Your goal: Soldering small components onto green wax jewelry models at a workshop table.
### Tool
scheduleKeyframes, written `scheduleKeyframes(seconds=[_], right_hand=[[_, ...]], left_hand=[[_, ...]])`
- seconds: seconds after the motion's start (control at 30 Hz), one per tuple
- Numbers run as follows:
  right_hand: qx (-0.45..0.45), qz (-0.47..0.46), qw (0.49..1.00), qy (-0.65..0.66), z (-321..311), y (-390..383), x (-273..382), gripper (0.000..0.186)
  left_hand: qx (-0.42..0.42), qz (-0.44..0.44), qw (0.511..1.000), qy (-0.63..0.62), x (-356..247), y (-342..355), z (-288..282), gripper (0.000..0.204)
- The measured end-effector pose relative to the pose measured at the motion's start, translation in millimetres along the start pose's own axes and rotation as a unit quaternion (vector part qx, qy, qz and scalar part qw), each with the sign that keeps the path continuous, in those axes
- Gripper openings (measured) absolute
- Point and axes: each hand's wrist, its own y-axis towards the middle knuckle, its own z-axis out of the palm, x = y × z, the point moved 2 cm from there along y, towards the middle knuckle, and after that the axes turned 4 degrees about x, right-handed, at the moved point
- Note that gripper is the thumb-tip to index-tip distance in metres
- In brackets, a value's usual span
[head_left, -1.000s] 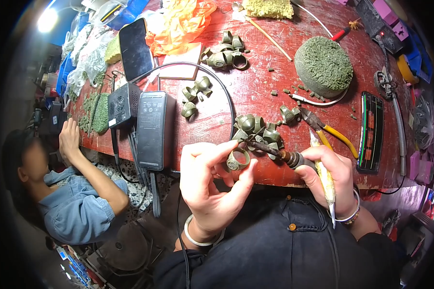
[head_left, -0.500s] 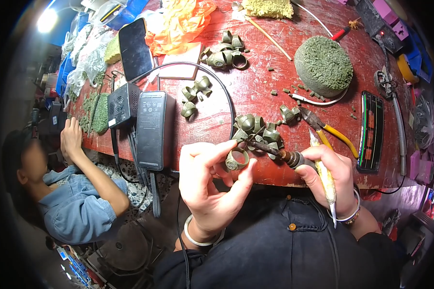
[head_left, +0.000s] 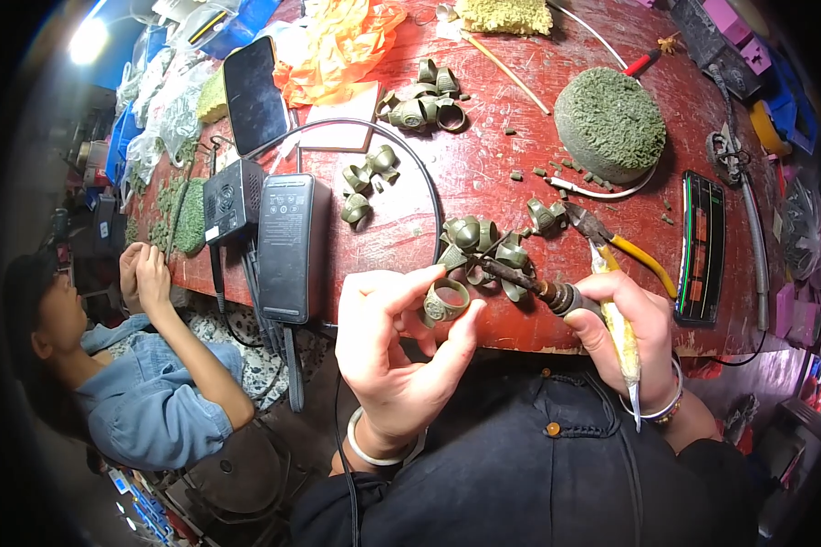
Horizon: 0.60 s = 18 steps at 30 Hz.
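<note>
A green wax ring (head_left: 446, 301) is pinched in the left hand (head_left: 397, 351); a heated pen tool (head_left: 556, 296) is gripped by the right hand (head_left: 634, 333). Beside the ring, fingertips could be burned.

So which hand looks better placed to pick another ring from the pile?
Probably the left hand: it pinches only one ring near the pile. The right hand grips a tool.

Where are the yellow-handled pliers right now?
In the head view, the yellow-handled pliers lie on the red table, on the person's right, just above the right hand and below the round green mound.
</note>
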Motion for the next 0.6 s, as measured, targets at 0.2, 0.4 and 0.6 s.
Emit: scheduleKeyframes(seconds=[0.2, 0.4, 0.6], right_hand=[[0.0, 0.001, 1.0, 0.0, 1.0, 0.6, -1.1, 0.025], [-0.015, 0.005, 1.0, 0.008, -0.2, 2.2, -0.1, 0.024], [-0.024, 0.015, 1.0, 0.014, -2.8, 2.7, 0.6, 0.022]], left_hand=[[-0.001, -0.006, 1.0, 0.006, -2.1, 0.9, -0.5, 0.05], [-0.01, -0.006, 1.0, 0.014, -1.2, 4.1, -2.0, 0.048], [-0.027, -0.046, 0.992, 0.115, 9.6, 4.6, -5.6, 0.044]])
